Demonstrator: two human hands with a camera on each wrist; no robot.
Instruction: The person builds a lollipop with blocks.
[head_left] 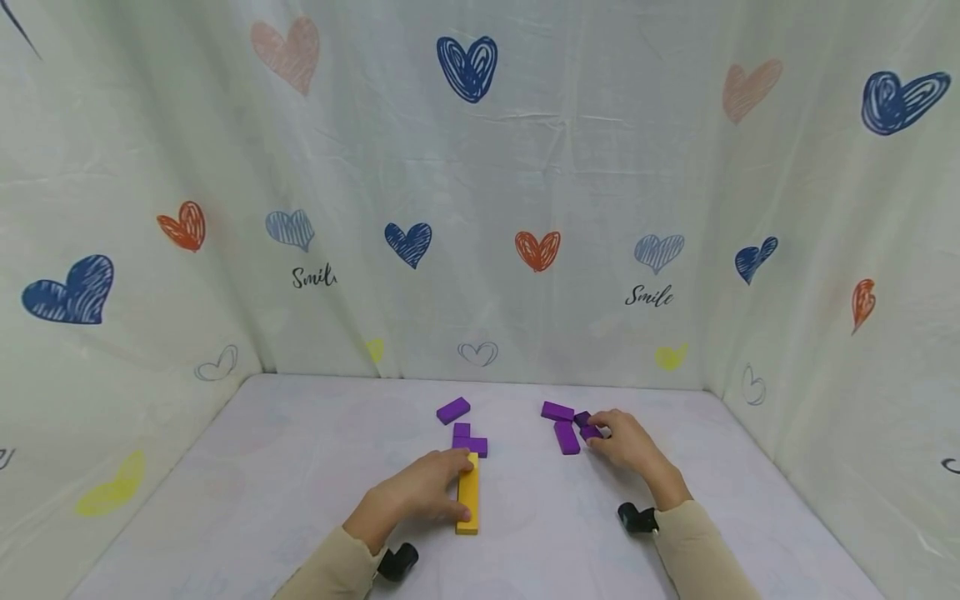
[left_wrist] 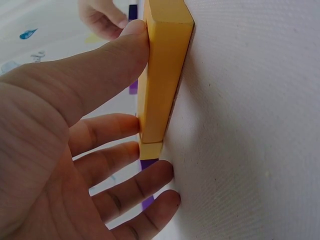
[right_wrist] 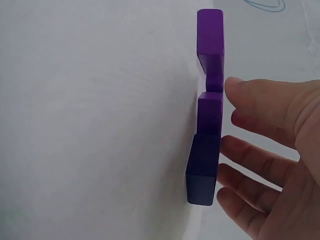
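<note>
My left hand [head_left: 427, 485] lies over a yellow block piece [head_left: 468, 500], thumb at its near end and fingers toward its far end. In the left wrist view, thumb and fingertips touch the upper face of the yellow piece [left_wrist: 167, 75], and a seam crosses it near the far end. Purple blocks [head_left: 472, 447] sit just beyond it. My right hand [head_left: 624, 442] hovers with its fingertips at a small cluster of purple blocks [head_left: 567, 438]. From the right wrist, the thumb and fingers are spread along the upper side of a dark purple block [right_wrist: 204, 167] and its neighbours.
Another purple block [head_left: 453, 410] lies apart toward the back of the white table [head_left: 315, 442]. A curtain [head_left: 480, 167] with printed hearts hangs behind and along both sides. Black wrist devices [head_left: 397, 562] are worn at both cuffs.
</note>
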